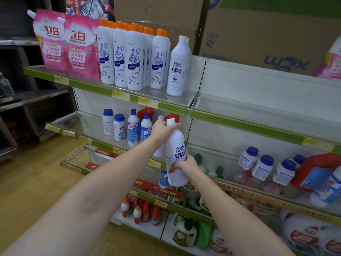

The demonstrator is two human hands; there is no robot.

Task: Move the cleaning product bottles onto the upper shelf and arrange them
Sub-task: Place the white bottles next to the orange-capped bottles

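A white cleaner bottle [176, 145] with a blue label is held in mid-air in front of the second shelf, slightly tilted. My left hand [163, 129] grips its neck just under the white cap, and a second white bottle [160, 152] shows partly behind that hand. My right hand [185, 164] grips the front bottle's lower body from the right. On the upper shelf [171, 107] two matching white bottles [178, 68] stand one behind the other at the right end, beside a row of white Mr Muscle bottles [132, 56] with orange caps.
Pink detergent pouches [64, 45] fill the upper shelf's left end. Blue-capped bottles [132, 126] stand on the second shelf. The right bay's upper shelf [258, 124] is bare, with cardboard boxes [267, 34] above. Lower shelves hold blue-capped jars [263, 167] and red bottles.
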